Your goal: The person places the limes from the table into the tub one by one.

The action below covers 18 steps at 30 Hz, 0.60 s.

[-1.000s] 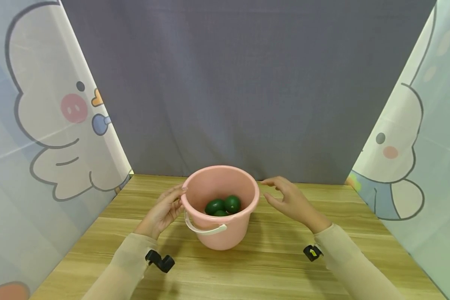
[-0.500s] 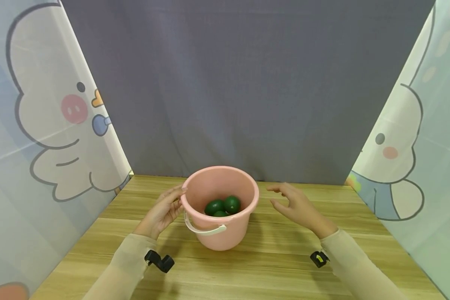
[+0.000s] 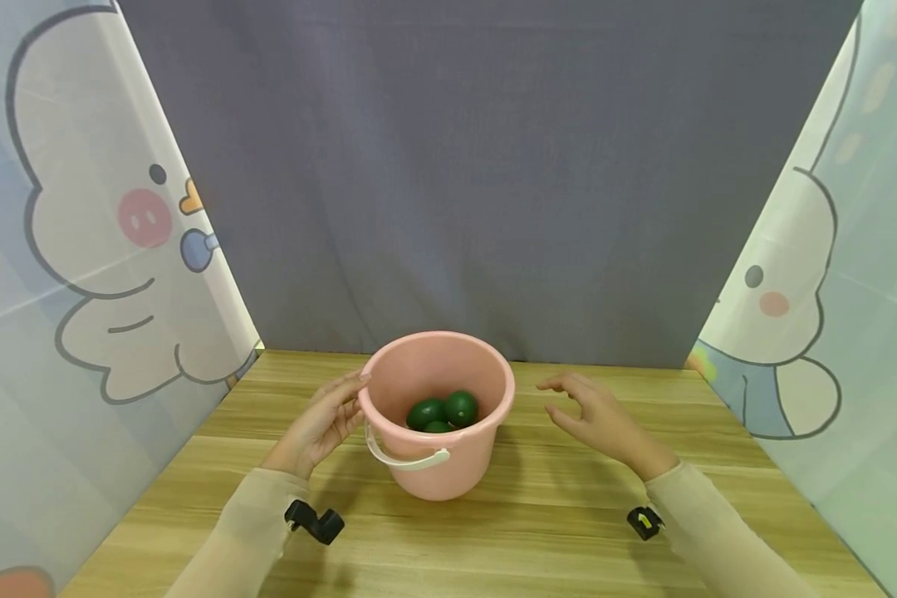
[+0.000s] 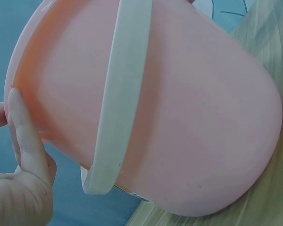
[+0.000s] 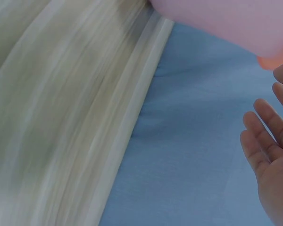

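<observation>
A pink bucket [image 3: 448, 465] stands upright on the wooden table, its white handle [image 3: 406, 462] hanging down on the near left side. Inside lie three dark green avocados [image 3: 461, 409], the front one partly hidden by the rim. At the bucket's left my left hand [image 3: 321, 428] pinches the rim; in the left wrist view, a finger [image 4: 26, 127] lies along the outer wall just under the edge. My right hand [image 3: 601, 419] hovers right of the bucket, apart from it, with loosely bent fingers and nothing in them.
The wooden table [image 3: 538, 531] runs back to a dark grey cloth [image 3: 448, 183]. Cartoon-printed curtains [image 3: 82, 332] close off both sides. A black wrist mount [image 3: 314, 522] sits on the left sleeve, and another black mount [image 3: 645, 522] on the right sleeve.
My right hand has drawn away from the bucket, to the right and slightly nearer. The left hand keeps its place on the rim, and bucket and avocados stay put.
</observation>
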Each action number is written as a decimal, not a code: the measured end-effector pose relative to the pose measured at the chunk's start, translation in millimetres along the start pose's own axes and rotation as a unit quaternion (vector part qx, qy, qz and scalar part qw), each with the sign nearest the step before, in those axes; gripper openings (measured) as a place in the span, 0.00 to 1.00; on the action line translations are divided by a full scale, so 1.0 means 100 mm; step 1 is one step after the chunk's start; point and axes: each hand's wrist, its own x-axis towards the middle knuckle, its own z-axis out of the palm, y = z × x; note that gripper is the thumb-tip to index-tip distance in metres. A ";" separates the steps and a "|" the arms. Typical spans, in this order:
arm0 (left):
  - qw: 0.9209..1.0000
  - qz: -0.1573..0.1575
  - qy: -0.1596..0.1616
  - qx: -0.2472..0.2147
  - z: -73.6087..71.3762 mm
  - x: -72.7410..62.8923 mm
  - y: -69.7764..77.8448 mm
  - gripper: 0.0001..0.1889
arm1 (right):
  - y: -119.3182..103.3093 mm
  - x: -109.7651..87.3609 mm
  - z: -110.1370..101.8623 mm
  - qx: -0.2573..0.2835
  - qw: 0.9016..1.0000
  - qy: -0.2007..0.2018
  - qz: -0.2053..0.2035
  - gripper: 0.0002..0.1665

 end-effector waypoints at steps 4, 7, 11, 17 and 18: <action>1.000 0.001 0.002 0.007 0.00 -0.01 0.01 0.15 | 0.03 -0.06 0.02 -0.007 1.000 0.003 0.000 0.20; 1.000 0.002 0.003 0.012 0.00 -0.01 0.01 0.14 | 0.05 -0.10 0.03 -0.012 1.000 0.006 -0.001 0.20; 1.000 -0.001 0.007 0.028 -0.01 -0.01 0.01 0.16 | 0.06 -0.14 0.05 -0.014 1.000 0.009 -0.002 0.19; 0.997 0.000 -0.004 0.072 -0.04 -0.04 0.04 0.21 | 0.07 -0.19 0.06 -0.019 1.000 0.010 -0.002 0.20; 0.997 0.003 -0.010 0.079 -0.05 -0.04 0.05 0.21 | 0.08 -0.20 0.06 -0.018 1.000 0.011 -0.002 0.20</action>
